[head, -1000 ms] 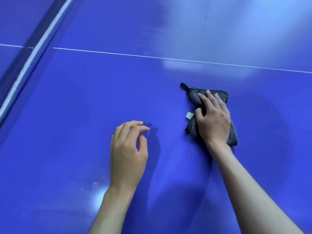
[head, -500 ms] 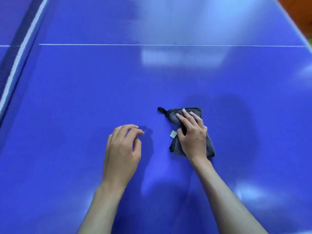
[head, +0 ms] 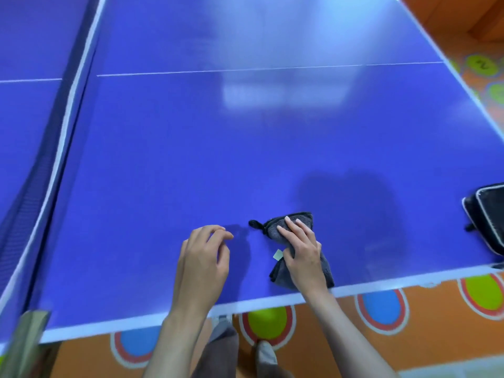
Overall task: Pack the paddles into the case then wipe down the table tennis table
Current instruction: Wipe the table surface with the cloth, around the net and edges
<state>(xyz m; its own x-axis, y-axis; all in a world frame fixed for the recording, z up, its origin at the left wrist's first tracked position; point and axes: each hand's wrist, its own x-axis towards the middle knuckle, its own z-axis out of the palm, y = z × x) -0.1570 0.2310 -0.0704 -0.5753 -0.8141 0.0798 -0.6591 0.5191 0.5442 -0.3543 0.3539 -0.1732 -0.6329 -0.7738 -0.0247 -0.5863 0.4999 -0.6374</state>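
**Cloth riding close to the near edge of the table**

The right hand is pressing a folded grey microfibre cloth flat against the blue table, fingers fairly straight and spread over the top of it, thumb lying along the side by a small pale tag. The cloth is lying just inside the table's near white edge line, its lower corner almost touching that line. The left hand is hovering beside the cloth, on the net side of it, fingers loosely curled and holding nothing.

The black paddle case is sitting on the table well to the other side of the cloth, at the corner, partly cut off by the frame; whether the paddles are inside it cannot be told, though none are showing on the table.

Judging from this, wiping is under way and much of the far surface may be waiting. The risks:

- With the cloth so near the edge, a pull toward the body could be dragging it off the table, since flat fingers are only pinning it.
- A wide sweep toward the case could be nudging it over the corner.
- The cloth's loop and folds could be bunching, leaving streaks.
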